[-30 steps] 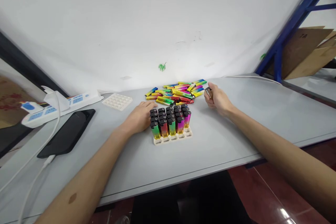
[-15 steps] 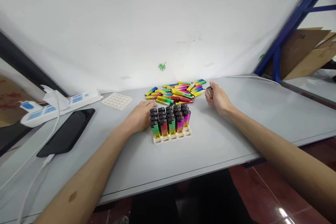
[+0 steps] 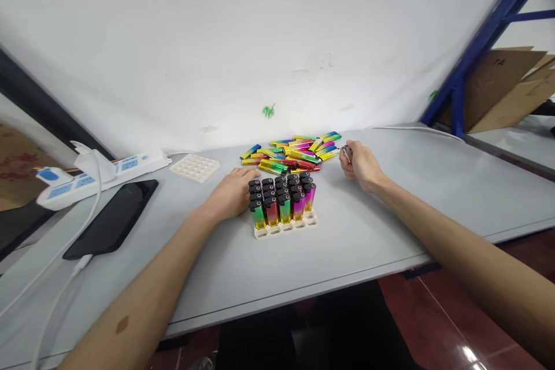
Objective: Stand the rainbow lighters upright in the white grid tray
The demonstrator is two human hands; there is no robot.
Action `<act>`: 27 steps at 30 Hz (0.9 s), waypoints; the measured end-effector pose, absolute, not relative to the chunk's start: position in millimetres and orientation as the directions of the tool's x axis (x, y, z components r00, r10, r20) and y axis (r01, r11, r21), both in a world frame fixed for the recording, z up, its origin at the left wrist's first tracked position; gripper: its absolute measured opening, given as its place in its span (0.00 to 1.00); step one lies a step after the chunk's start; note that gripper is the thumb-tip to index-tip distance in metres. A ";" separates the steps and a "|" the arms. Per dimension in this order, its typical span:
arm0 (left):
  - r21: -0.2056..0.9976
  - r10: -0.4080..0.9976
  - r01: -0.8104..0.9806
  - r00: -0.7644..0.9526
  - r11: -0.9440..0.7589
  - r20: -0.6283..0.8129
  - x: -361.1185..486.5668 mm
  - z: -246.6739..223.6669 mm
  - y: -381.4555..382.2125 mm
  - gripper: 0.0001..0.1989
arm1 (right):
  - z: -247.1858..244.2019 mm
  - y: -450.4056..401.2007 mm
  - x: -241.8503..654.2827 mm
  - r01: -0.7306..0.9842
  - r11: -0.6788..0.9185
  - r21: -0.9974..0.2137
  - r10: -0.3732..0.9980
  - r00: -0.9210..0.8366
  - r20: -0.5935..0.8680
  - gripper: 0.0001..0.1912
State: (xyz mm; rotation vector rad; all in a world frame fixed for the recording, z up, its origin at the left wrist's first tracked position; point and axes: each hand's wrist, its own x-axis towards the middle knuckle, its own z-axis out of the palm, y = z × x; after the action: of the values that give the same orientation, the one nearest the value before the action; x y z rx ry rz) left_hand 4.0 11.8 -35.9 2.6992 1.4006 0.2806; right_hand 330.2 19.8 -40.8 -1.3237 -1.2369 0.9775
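Observation:
A cream holder (image 3: pixel 286 231) stands on the grey table with several metallic, rainbow-coloured lighters (image 3: pixel 284 208) upright in it, their black tops upward. Its front row of slots holds no lighters. My left hand (image 3: pixel 234 192) lies on the table against the left side of the holder, fingers stretched forward and partly hidden by the lighters. Farther right, my right hand (image 3: pixel 361 166) is closed around a lighter (image 3: pixel 346 151); only its dark and metal top shows by the thumb. Between and beyond both hands spreads a loose pile of shiny lighters (image 3: pixel 299 156).
A second cream holder (image 3: pixel 195 167) lies flat at the back left. Left of it are a white power strip (image 3: pixel 130 165) with plugs and a black phone (image 3: pixel 113 219) on a white cable. Behind the table rises a white wall (image 3: pixel 269 40); cardboard (image 3: pixel 503 87) stands at the right.
My right thumb has come down slightly onto the top of the lighter. My left hand and the holder stay in place; the view has shifted a little.

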 end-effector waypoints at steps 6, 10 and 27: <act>0.146 0.806 0.793 0.579 -0.591 0.121 3.0 -36.5 13.2 0.19 | -40.6 15.9 328.1 0.300 0.068 -0.951 0.988 0.115 0.107 0.33; 0.156 0.813 0.798 0.570 -0.582 0.120 4.7 -34.6 11.4 0.18 | -39.0 11.1 324.8 0.580 0.129 -0.804 0.983 0.032 0.180 0.35; 0.171 0.816 0.798 0.564 -0.578 0.122 5.9 -34.2 10.6 0.19 | -36.1 10.9 328.5 0.602 0.238 -0.762 0.960 -0.030 0.277 0.23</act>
State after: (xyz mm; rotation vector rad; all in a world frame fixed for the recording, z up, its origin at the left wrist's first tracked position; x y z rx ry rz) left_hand 5.9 10.6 -34.2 2.6926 1.3937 0.2872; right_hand 328.5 10.9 -36.1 -1.4554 -1.7269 0.5755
